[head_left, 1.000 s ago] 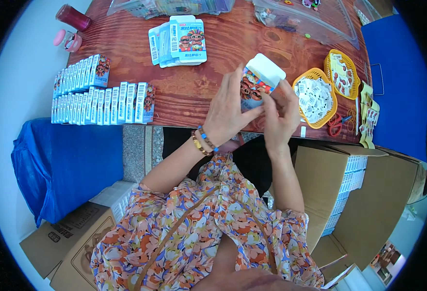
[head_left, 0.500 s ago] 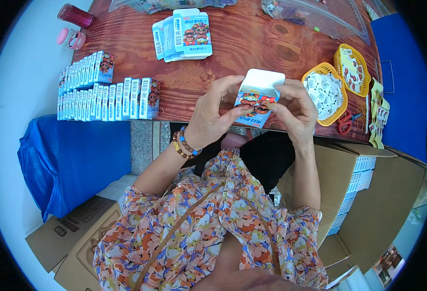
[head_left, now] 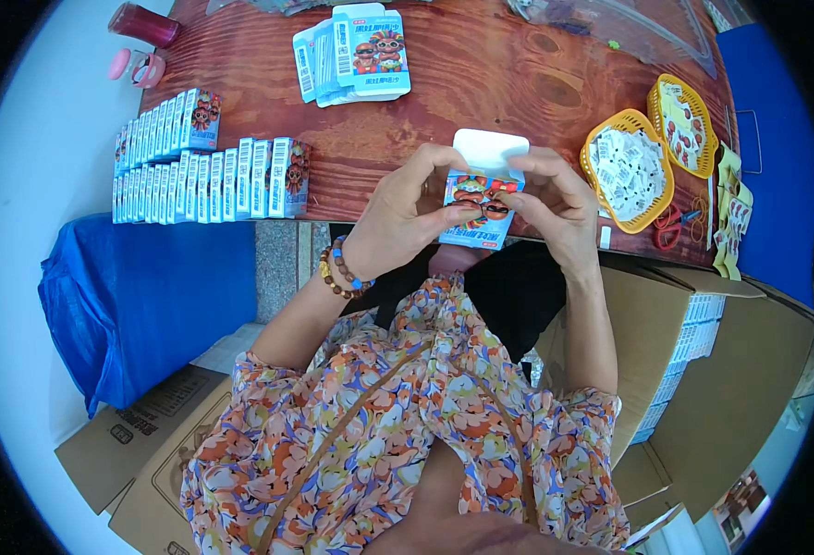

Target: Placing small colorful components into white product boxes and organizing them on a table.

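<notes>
Between my two hands, just over the table's near edge, is a small light-blue cardboard box (head_left: pixel 474 225) with cartoon figures on its front. Its white end flap (head_left: pixel 490 146) stands up, away from me. My left hand (head_left: pixel 416 205) grips the box's left side, thumb on the printed front and fingers behind. My right hand (head_left: pixel 559 205) closes on the right side, its thumb also on the front and its fingers by the flap. The inside of the box is hidden from view.
Filled-out blue boxes (head_left: pixel 211 185) stand in two rows at the left. Flattened boxes (head_left: pixel 361 57) lie stacked at the back. Two yellow baskets (head_left: pixel 656 217) hold small packets, with red scissors (head_left: pixel 667 229) beside them. Large open cartons (head_left: pixel 740 370) stand below right.
The box has tipped so its printed front shows more fully, and the flap appears lower and flatter. Both hands keep their grip. The whole view has shifted slightly.
</notes>
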{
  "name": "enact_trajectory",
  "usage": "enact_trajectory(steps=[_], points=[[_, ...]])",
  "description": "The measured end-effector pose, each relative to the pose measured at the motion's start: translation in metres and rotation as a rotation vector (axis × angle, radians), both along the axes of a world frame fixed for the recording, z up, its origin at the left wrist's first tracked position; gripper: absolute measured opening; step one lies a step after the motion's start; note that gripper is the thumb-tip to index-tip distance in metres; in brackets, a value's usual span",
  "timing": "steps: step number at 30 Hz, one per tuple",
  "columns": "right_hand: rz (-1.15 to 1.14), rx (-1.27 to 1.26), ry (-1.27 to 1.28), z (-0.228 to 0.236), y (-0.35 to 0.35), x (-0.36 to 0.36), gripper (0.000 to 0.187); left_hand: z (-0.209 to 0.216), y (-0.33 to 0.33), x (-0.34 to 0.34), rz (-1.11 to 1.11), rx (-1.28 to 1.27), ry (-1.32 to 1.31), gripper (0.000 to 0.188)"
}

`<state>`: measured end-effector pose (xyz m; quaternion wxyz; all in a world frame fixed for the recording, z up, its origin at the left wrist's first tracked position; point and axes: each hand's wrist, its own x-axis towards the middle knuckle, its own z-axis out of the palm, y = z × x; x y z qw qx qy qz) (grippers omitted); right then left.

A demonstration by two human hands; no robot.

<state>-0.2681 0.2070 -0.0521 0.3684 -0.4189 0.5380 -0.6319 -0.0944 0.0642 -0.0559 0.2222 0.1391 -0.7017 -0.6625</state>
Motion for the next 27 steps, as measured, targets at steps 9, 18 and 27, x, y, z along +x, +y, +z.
enact_trajectory(steps=[9,18,27], points=[[-0.012,0.027,0.043,-0.004,0.011,-0.006,0.021,0.006,-0.001,0.008,-0.077,0.146,-0.060,0.040],[-0.064,0.165,0.171,0.006,0.016,0.014,0.025,0.007,0.000,0.013,-0.091,0.057,-0.205,0.031],[-0.061,0.210,-0.150,0.017,0.010,0.008,0.005,0.011,0.007,0.013,-0.064,-0.001,-0.160,0.031]])
